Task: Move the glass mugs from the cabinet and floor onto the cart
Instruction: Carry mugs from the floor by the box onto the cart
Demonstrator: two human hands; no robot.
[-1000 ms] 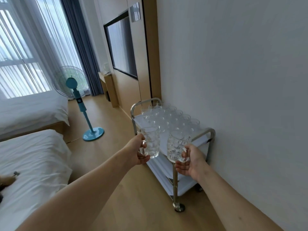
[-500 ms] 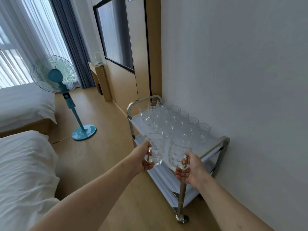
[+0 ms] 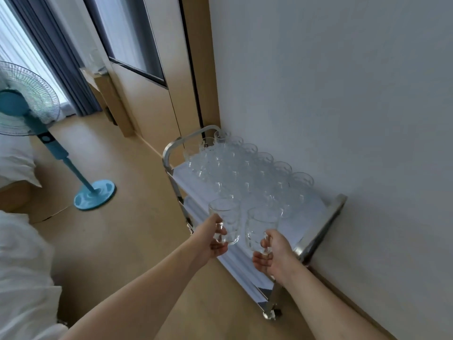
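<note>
Left hand (image 3: 212,238): fingers curled tight around the handle of one glass mug (image 3: 225,220), held upright above the near-left edge of the cart (image 3: 323,225). Right hand (image 3: 273,253): fingers closed on the handle of a second glass mug (image 3: 260,228), upright, just beside the first, not clearly touching. Mugs in hand: two. Mugs on cart (image 3: 247,173): rows crowd the top shelf from the far rail toward the middle; exact count cannot be told. Bare shelf shows at the near end and along the left edge. The cart's right side stands against the wall (image 3: 343,94).
</note>
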